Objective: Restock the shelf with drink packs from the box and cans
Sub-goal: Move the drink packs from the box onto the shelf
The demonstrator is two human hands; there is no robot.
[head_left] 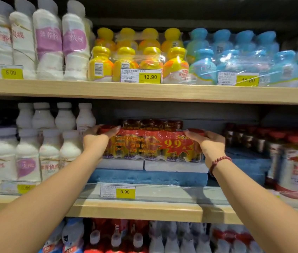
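Red shrink-wrapped drink pack [151, 145] being held on middle shelf [144, 207], sitting on white blocks [175, 166] over blue foam. Left end being gripped by left hand [97, 138], right end by right hand [208, 143], fingers curled over top. White bottles [35, 152] being crowded just left, red-capped jars [294, 167] right.

Blurred white bottles [25, 42] upper left; bottom-shelf bottles [162, 240] cut off.

Both hands — left [97, 136], right [208, 141] — grip drink pack [151, 145] ends on shelf [144, 207].
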